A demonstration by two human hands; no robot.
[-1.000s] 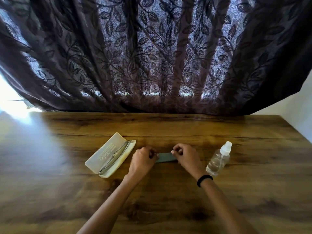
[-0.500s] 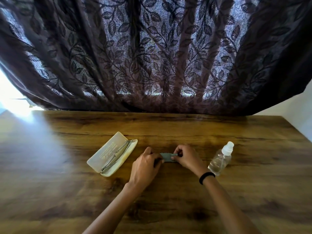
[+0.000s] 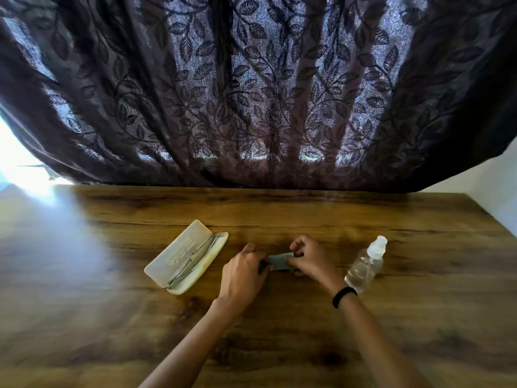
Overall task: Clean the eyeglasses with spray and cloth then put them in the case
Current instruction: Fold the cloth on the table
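Compared with a second ago, the two grips sit closer together and the strip of cloth (image 3: 279, 261) showing between them is shorter and looks more folded. The case, the bottle and the glasses lie where they did. The left grip (image 3: 243, 275) is curled round the cloth's left end, thumb raised. The right grip (image 3: 307, 259) pinches the right end with bent fingers, so both are holding the one cloth low over the counter (image 3: 405, 337). By count there are one cloth, one open case (image 3: 174, 254), one pair of eyeglasses (image 3: 195, 254), one spray bottle (image 3: 363, 267) and one black wristband (image 3: 344, 296) on the right wrist. The eyeglasses lie folded inside the open case, which rests slantwise just left of the left grip, not touching it, its lid lying flat on the far-left side. The spray bottle stands tilted just right of the right grip, near the wrist, with its white cap on. Beyond both grips a band of bare counter runs to the far edge, where a dark leaf-patterned curtain (image 3: 251, 93) hangs down. Right of the bottle the counter's edge meets a white wall (image 3: 492, 177). Left of the case the wood stretches wide and bare into bright glare. On the near side of the grips only the two forearms cross the bare wood.
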